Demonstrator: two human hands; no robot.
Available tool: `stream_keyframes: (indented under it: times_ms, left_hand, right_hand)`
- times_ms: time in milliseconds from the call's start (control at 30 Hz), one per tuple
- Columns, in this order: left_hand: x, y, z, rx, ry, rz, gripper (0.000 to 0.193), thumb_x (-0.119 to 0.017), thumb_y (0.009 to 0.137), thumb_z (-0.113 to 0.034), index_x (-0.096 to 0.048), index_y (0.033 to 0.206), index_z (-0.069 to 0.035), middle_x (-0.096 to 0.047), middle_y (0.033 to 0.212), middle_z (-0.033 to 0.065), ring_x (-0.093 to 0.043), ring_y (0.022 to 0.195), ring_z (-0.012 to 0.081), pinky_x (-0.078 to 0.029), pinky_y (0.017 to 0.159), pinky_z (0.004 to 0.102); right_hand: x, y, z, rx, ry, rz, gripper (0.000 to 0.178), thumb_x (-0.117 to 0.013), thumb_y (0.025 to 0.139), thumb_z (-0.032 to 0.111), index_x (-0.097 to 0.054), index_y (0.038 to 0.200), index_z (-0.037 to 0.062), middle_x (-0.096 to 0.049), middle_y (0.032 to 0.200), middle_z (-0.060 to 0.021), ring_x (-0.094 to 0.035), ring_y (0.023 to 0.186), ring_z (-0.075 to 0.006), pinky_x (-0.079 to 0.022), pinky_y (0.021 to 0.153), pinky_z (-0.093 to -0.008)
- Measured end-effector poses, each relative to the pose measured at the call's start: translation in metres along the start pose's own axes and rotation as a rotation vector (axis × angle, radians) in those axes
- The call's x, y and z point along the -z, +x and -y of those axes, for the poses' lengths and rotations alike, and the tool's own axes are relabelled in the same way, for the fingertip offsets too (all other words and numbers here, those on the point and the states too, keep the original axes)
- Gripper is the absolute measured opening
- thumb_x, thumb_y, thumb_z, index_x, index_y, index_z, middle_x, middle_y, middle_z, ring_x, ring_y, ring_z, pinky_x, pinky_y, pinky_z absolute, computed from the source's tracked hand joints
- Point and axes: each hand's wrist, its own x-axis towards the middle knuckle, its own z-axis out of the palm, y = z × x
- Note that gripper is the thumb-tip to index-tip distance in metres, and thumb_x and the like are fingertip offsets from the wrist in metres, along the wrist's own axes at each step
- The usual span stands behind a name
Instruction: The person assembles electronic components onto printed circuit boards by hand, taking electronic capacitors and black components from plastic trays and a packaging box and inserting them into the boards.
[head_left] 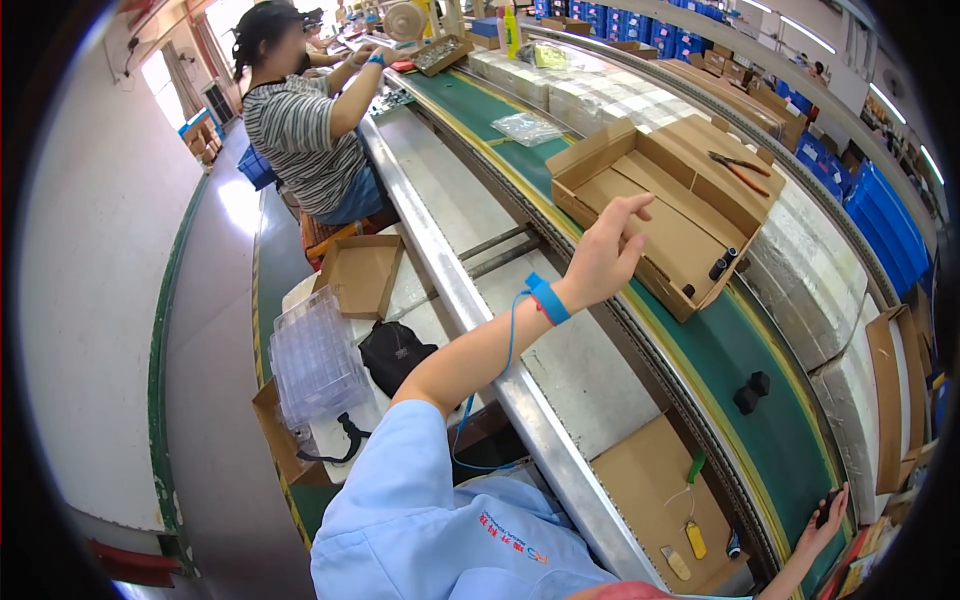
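Observation:
My left hand is over the near side of an open cardboard box, its fingers loosely bent and apart with nothing visible in them. A blue wrist strap with a coiled cord circles that wrist. Inside the box, a few small black cylindrical parts sit at the right end. Pliers with orange handles rest on its opened lid. Far to the lower right, my right hand is closed on a small black part above the green belt. A black knobbed part lies on the belt between box and right hand.
The green conveyor belt runs beside a metal-edged bench. A cardboard sheet carries a yellow-handled tool. Left are a clear compartment case and black pouch. A co-worker sits further up the line.

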Motion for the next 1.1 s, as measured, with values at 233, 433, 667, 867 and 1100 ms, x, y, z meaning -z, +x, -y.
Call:
stream_keyframes:
  times_ms: [233,433,667,867,1100]
  left_hand:
    - [-0.012,-0.025,0.004,0.033,-0.026,0.133,0.046,-0.054,0.084,0.007,-0.047,0.128,-0.006,-0.055,0.102,0.0031,-0.048,0.069,0.0062,-0.041,0.060,0.0194]
    - [-0.022,-0.032,0.003,0.068,-0.079,0.221,0.045,-0.053,0.085,0.008,-0.048,0.128,-0.006,-0.056,0.103,0.0042,-0.048,0.069,0.0059,-0.041,0.059,0.0190]
    - [-0.025,-0.036,0.005,0.103,-0.075,0.248,0.043,-0.052,0.086,0.008,-0.048,0.127,-0.005,-0.056,0.103,0.0044,-0.049,0.070,0.0046,-0.042,0.059,0.0183]
    - [-0.023,-0.034,0.005,0.139,-0.096,0.229,0.043,-0.052,0.086,0.007,-0.048,0.127,-0.005,-0.056,0.102,0.0039,-0.048,0.069,0.0040,-0.042,0.058,0.0177]
    - [-0.022,-0.033,0.004,0.117,-0.086,0.212,0.041,-0.053,0.085,0.007,-0.051,0.124,-0.005,-0.056,0.100,0.0037,-0.048,0.068,0.0047,-0.041,0.057,0.0182]
  right_hand:
    - [-0.009,-0.015,0.011,-0.045,0.214,0.046,0.049,-0.052,0.097,0.021,-0.036,0.142,0.0117,-0.056,0.118,-0.0031,-0.052,0.070,-0.0014,-0.043,0.051,-0.0133]
    - [0.005,-0.012,0.008,-0.059,0.261,0.102,0.050,-0.052,0.097,0.023,-0.034,0.143,0.0115,-0.055,0.107,-0.0018,-0.044,0.064,-0.0022,-0.040,0.050,-0.0141]
    - [0.021,-0.006,0.002,-0.078,0.377,0.180,0.051,-0.053,0.096,0.027,-0.035,0.142,0.0115,-0.054,0.098,-0.0007,-0.043,0.063,-0.0028,-0.039,0.048,-0.0144]
    - [0.000,-0.017,0.011,-0.055,0.296,0.069,0.049,-0.052,0.097,0.024,-0.036,0.141,0.0110,-0.053,0.100,-0.0001,-0.047,0.068,-0.0028,-0.040,0.049,-0.0147]
    - [0.010,-0.011,0.005,-0.014,0.280,0.142,0.049,-0.053,0.097,0.024,-0.036,0.141,0.0100,-0.051,0.105,0.0000,-0.047,0.071,-0.0027,-0.040,0.051,-0.0154]
